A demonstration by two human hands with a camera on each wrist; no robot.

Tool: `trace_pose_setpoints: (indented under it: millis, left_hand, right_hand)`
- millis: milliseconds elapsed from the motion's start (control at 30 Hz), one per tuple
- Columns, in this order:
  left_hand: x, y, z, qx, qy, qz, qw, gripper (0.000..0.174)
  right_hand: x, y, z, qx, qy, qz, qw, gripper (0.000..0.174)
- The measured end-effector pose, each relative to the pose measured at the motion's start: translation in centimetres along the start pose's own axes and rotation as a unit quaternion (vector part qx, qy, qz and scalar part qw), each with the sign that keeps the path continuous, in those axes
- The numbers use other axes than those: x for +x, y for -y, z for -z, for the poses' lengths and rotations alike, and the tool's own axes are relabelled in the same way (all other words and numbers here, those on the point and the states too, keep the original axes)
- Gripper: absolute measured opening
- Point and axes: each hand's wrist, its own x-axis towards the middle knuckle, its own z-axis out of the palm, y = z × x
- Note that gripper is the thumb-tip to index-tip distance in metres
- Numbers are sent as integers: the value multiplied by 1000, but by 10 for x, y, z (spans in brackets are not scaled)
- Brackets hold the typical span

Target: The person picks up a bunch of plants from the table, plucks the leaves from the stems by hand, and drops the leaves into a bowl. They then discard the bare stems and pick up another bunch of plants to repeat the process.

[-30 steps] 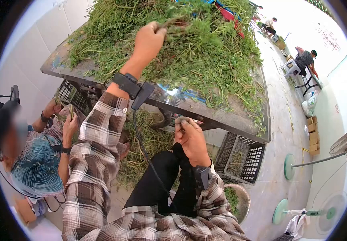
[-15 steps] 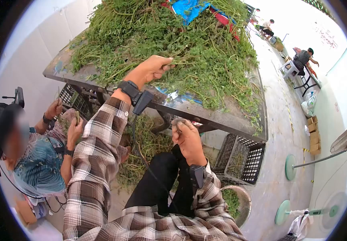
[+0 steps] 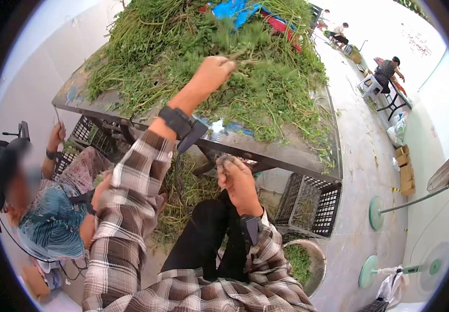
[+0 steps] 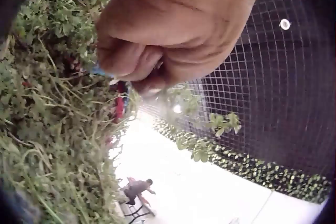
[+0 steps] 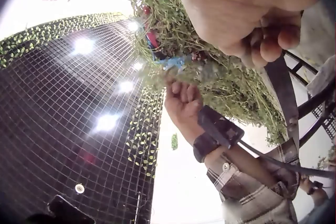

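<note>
Over the heap of leafy green stems (image 3: 183, 67) on the table, the left hand (image 3: 210, 73) pinches a blurred leafy stem (image 3: 246, 62). The left wrist view has that hand (image 4: 173, 19) close up, thumb against curled fingers, with leaves (image 4: 226, 123) hanging beyond it. The right hand (image 3: 239, 182) is held up by the table's near edge, above the lap, its fingers curled and their tips darkened. From the right wrist its curled fingers (image 5: 270, 43) show; whether anything small lies inside them cannot be made out.
Blue plastic (image 3: 232, 11) lies in the heap. Below the table are a black crate (image 3: 326, 210) and more stems (image 3: 183, 208); a bucket (image 3: 315, 260) of greens stands beside the right sleeve. Another person (image 3: 53, 218) sits at the left. Fans (image 3: 375, 212) stand at the right.
The left hand came back toward the near part of the heap, then moved up and right over it with a stem. The right hand shifted slightly left, its fingers still curled.
</note>
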Motion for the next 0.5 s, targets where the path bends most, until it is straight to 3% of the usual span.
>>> trace_pose_setpoints:
  millis: [67, 133, 200, 267, 333, 500]
  left_hand:
    - [-4, -6, 1, -150, -80, 11, 985, 20]
    - [-6, -30, 15, -109, -54, -10, 993, 22]
    - [-5, -45, 24, -156, -115, -66, 979, 24]
    - [-6, -47, 27, -194, -113, -52, 973, 25]
    - [-12, -46, 24, -145, -89, -8, 985, 26]
    - [-30, -74, 33, -194, -93, -72, 974, 25]
  right_hand:
    - [-1, -1, 1, 3, 5, 6, 1000, 17]
    - [-1, -1, 0, -7, 12, 1, 1000, 17]
    - [-1, -1, 0, -6, 10, -3, 1000, 17]
    - [0, 0, -2, -7, 9, -2, 1000, 17]
    - [-1, 0, -2, -4, 6, 4, 1000, 17]
    - [-1, -5, -2, -10, 6, -9, 1000, 17]
